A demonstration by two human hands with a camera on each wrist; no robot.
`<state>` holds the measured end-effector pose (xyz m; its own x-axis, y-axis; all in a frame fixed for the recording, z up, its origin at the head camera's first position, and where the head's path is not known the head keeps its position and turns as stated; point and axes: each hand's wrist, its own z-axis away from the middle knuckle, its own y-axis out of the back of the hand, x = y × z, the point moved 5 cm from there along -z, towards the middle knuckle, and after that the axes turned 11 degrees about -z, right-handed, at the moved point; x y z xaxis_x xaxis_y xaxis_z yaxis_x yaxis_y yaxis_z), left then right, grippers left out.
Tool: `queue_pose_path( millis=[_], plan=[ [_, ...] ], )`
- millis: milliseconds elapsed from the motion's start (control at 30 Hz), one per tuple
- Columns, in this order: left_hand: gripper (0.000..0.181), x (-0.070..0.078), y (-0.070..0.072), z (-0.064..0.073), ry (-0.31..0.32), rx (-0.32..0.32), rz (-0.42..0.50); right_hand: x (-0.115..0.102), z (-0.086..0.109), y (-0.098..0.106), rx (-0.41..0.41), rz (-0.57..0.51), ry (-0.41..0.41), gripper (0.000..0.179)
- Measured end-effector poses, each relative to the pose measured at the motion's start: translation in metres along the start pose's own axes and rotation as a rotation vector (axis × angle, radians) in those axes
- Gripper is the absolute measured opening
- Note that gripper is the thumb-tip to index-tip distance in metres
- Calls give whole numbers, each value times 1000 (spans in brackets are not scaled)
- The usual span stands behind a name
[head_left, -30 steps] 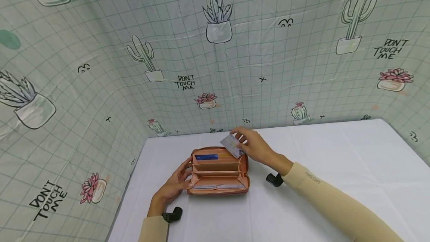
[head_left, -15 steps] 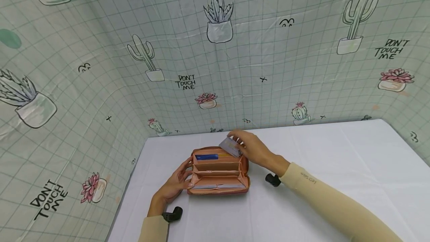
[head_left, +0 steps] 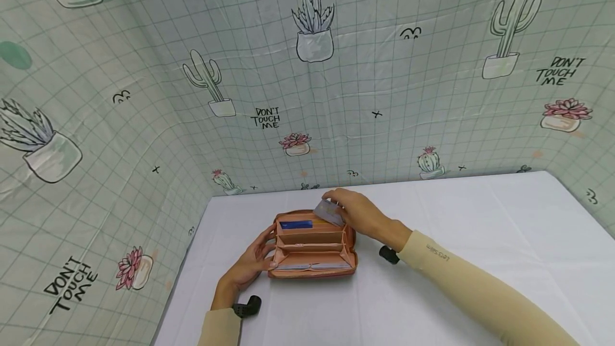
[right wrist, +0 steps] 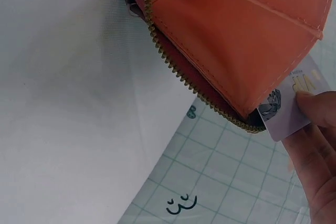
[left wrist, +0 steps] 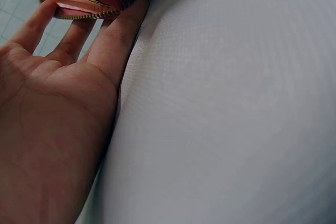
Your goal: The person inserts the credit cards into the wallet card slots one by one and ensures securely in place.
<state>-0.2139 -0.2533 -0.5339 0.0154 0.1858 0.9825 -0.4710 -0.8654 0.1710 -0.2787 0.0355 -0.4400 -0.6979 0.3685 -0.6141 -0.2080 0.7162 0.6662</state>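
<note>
An orange-brown zip-around wallet (head_left: 312,274) lies unzipped on the white cloth, its compartments spread open. My left hand (head_left: 246,266) holds its left end, thumb at the front and fingers toward the back. In the left wrist view, the fingertips meet the wallet's brass zipper edge (left wrist: 86,16). With thumb and fingers, my right hand (head_left: 365,215) pinches a pale grey bank card (head_left: 326,211) at the wallet's back right corner. Seen from the right wrist, the card (right wrist: 287,113) slants with part of it behind the orange lining. A blue card (head_left: 296,224) sits in the back pocket.
White cloth (head_left: 432,282) covers the table. Behind it and at the left stand walls of grid-patterned fabric (head_left: 336,116) with cactus drawings. Pale card edges (head_left: 307,267) show in the wallet's front pocket. Each wrist wears a black camera (head_left: 247,307).
My right hand has lowered slightly and shifted left, and the grey card sits lower toward the back pocket. The left hand and the wallet stay where they were.
</note>
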Motion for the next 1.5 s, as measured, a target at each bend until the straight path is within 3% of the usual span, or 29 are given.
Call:
queue_pose_path(
  millis=[267,1000,1333,1500],
  plan=[
    [104,1,0,1,-12,-5,1,-1,-4,-5,-61,99,5,42],
    [105,-1,0,0,13,5,-31,-18,-15,-18,-194,289,171,35],
    [105,-1,0,0,11,3,4,-17,-24,-17,-273,277,57,38],
    [105,0,0,0,1,-2,14,-19,-26,-18,-299,312,45,40]
  ],
)
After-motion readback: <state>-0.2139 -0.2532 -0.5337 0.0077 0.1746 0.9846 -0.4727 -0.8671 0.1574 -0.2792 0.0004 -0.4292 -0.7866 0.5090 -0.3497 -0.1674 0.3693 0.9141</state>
